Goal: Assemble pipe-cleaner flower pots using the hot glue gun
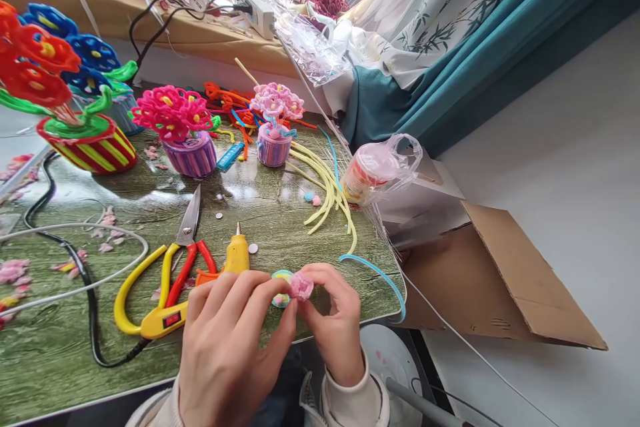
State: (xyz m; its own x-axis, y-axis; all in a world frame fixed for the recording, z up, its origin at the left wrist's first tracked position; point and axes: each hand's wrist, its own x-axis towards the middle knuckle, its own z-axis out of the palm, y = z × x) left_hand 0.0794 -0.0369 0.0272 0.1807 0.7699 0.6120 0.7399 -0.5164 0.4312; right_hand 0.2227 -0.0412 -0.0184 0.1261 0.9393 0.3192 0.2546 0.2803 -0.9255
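My left hand and my right hand meet at the table's near edge, both pinching a small pink fuzzy pipe-cleaner flower. Just behind it, between the fingertips, shows a small multicoloured coiled disc; I cannot tell whether it is held or lying on the table. A yellow glue gun lies just left of my left hand's fingers, nozzle pointing away. Yellow-and-red-handled scissors lie beside it.
On the green table stand pipe-cleaner flower pots: red-yellow, purple, small pink. Loose yellow pipe cleaners, a blue one, a bagged cup, cables and a cardboard box lie at the right.
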